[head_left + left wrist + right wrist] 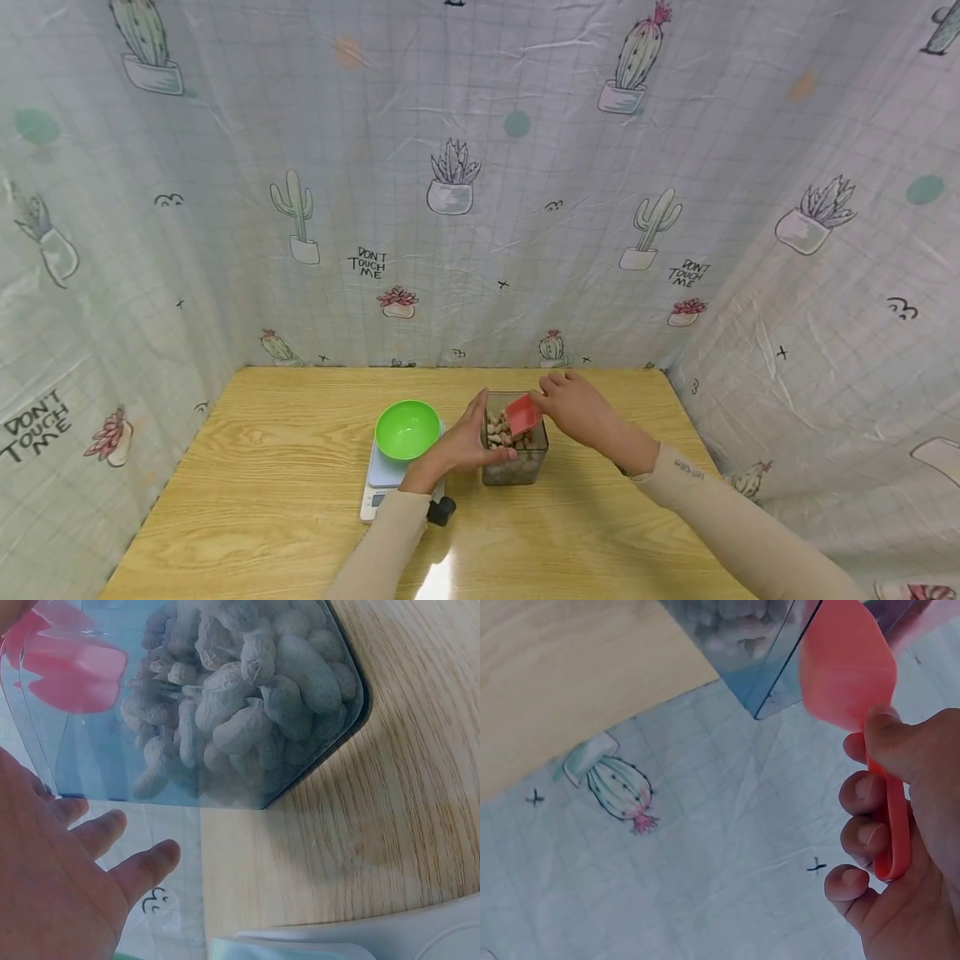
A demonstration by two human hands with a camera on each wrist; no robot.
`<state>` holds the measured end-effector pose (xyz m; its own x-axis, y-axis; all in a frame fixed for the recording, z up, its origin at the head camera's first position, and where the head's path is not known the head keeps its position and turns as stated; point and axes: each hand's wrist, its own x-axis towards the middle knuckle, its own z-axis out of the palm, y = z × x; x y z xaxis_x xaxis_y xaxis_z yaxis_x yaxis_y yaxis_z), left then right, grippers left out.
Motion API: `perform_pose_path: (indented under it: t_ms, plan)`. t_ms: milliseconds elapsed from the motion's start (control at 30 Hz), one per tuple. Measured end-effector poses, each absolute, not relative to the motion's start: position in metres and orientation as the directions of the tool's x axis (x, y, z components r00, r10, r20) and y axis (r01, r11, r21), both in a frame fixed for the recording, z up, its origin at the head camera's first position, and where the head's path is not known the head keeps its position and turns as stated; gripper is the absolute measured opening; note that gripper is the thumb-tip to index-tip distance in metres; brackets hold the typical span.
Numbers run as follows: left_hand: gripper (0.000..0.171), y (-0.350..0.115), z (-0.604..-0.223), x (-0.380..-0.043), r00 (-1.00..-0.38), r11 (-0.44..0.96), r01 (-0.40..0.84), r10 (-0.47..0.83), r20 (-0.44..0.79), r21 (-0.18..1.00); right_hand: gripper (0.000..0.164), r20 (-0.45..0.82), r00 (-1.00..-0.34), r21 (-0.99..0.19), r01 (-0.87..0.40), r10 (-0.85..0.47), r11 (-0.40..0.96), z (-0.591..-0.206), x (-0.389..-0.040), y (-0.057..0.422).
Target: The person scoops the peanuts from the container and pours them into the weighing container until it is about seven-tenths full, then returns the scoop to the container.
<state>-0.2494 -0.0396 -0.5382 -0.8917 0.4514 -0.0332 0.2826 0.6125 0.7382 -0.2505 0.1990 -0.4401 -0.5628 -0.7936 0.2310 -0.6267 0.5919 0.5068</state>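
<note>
A clear square container [512, 472] holds unshelled peanuts [247, 712]. My left hand [465, 442] grips it at the left, thumb along the front side and fingers along the left rim; in the left wrist view some fingers [146, 870] stick out straight. In my right hand [911, 802] is the handle of a red scoop [851, 671], fingers curled round it and thumb near the scoop's bowl. The scoop tilts down inside the container, over the peanuts, in the head view. Peanuts inside its bowl are not visible.
Left of the container, a green bowl [408, 429] sits on a white kitchen scale [367, 504]; my left forearm partly covers the scale. A small black object [442, 511] shows beside that wrist. Behind the wooden table [285, 467] hangs a cactus-print curtain [480, 275].
</note>
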Motion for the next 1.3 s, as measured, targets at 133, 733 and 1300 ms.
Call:
perform_pose_path:
  t_ms: [133, 733, 1300]
  plan:
    - [0.126, -0.039, -0.537, -0.249, -0.892, 0.613, 0.279, 0.451, -0.037, 0.739, 0.02, 0.184, -0.563, 0.556, -0.617, -0.806, 0.558, -0.431, -0.25, 0.196]
    - [0.121, -0.034, -0.531, -0.249, -0.89, 0.611, 0.265, 0.453, -0.054, 0.746, 0.026, 0.022, -0.595, 0.628, -0.617, -0.803, 0.474, -0.451, -0.258, 0.185]
    - [0.123, -0.038, -0.53, -0.25, -0.89, 0.608, 0.24, 0.45, -0.079, 0.756, 0.023, 0.155, -0.566, 0.511, -0.655, -0.809, 0.556, -0.475, -0.264, 0.192]
